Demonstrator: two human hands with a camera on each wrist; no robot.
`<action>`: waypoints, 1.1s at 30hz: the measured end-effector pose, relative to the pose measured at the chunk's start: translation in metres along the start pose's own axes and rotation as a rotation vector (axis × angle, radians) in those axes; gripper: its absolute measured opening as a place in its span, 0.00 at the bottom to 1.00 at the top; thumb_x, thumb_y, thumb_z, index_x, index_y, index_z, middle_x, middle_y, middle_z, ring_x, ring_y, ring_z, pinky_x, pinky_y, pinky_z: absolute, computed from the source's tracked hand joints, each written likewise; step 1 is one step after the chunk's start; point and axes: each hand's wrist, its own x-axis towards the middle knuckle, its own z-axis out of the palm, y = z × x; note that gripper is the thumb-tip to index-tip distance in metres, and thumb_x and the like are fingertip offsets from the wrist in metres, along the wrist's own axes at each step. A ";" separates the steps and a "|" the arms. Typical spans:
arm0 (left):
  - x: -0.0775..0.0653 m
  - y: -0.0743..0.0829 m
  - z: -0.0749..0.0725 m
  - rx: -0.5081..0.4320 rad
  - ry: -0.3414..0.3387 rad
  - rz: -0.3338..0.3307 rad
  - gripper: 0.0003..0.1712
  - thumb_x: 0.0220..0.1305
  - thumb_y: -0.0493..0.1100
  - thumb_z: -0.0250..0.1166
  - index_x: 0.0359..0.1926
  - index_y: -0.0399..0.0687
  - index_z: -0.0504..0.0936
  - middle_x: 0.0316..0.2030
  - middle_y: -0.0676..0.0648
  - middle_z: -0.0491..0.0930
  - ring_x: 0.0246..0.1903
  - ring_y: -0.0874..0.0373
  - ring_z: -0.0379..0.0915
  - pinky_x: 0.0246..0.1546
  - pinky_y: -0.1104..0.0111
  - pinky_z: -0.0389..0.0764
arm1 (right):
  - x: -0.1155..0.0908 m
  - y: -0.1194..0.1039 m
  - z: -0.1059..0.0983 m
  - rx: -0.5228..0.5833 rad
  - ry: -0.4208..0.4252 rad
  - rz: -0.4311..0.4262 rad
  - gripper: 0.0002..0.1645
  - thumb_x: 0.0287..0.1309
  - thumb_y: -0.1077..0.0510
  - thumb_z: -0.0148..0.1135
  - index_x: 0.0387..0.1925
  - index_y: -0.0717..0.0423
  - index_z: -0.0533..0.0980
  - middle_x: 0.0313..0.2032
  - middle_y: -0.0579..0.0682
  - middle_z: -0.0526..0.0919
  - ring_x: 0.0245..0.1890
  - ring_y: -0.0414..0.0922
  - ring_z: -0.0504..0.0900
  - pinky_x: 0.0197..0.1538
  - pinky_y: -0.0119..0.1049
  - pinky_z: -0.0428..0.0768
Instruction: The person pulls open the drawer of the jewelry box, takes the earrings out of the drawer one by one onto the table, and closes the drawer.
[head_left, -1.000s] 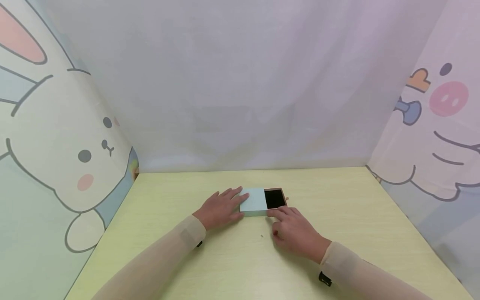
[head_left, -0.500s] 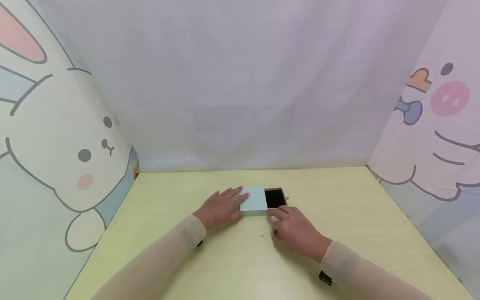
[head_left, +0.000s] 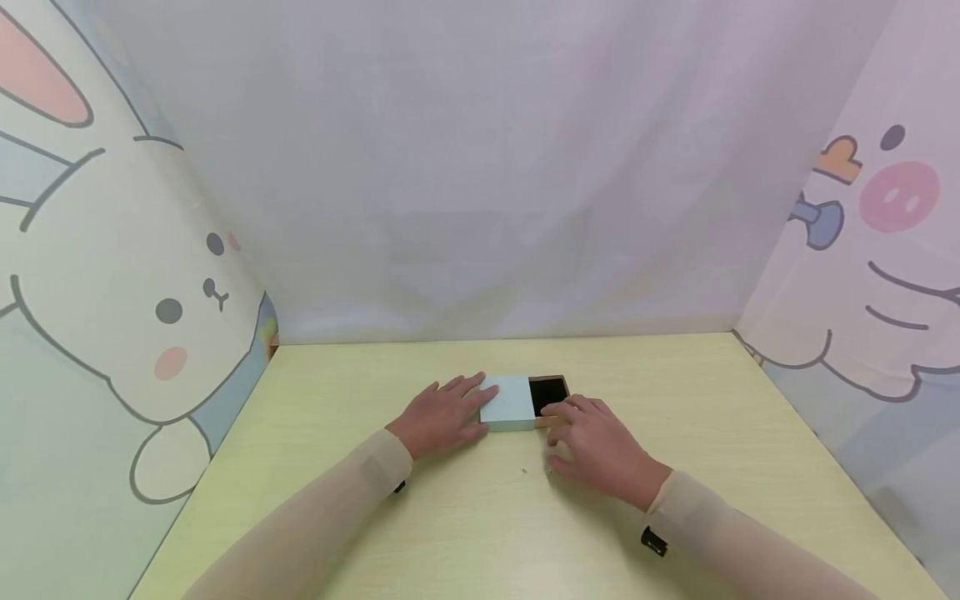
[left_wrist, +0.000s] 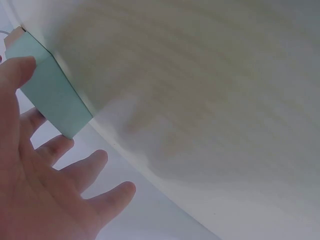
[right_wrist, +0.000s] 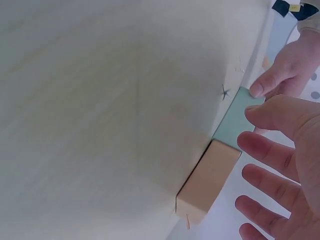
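Observation:
A flat box with a pale mint sleeve (head_left: 507, 402) lies on the table. Its brown cardboard drawer (right_wrist: 207, 172), black inside, is partly out to the right, with a small tab at the end. My left hand (head_left: 438, 419) holds the sleeve's left end: the thumb lies on the front side, a finger on top, the others spread. By the drawer's front side is my right hand (head_left: 598, 446), fingers loosely bent and apart, gripping nothing; a fingertip overlaps the drawer's front edge in the head view, and I cannot tell whether it touches.
The pale wooden table (head_left: 360, 533) reaches back to a white cloth wall (head_left: 480, 208). Side cloths carry a rabbit drawing (head_left: 150, 275) at left and another cartoon figure (head_left: 892, 217) at right. A tiny speck (head_left: 524, 471) lies in front of the box.
My right hand has come off the box's front side, moving slightly up and right, its fingers loosening. The left hand and the box stay where they were, the drawer still partly out.

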 end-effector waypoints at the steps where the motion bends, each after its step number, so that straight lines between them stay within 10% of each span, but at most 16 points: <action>1: 0.000 0.000 0.000 0.001 0.000 0.001 0.41 0.91 0.66 0.61 0.95 0.65 0.65 0.95 0.48 0.64 0.89 0.40 0.71 0.84 0.33 0.78 | 0.001 0.002 -0.001 -0.004 -0.002 0.009 0.07 0.63 0.52 0.89 0.35 0.43 0.93 0.65 0.47 0.93 0.63 0.52 0.88 0.67 0.57 0.90; 33: 0.000 -0.002 0.002 0.026 0.027 0.024 0.41 0.91 0.66 0.61 0.94 0.64 0.66 0.94 0.47 0.65 0.88 0.40 0.73 0.82 0.34 0.81 | 0.011 0.049 -0.004 -0.005 0.027 0.125 0.06 0.66 0.54 0.87 0.39 0.48 0.93 0.67 0.55 0.93 0.66 0.61 0.88 0.68 0.65 0.89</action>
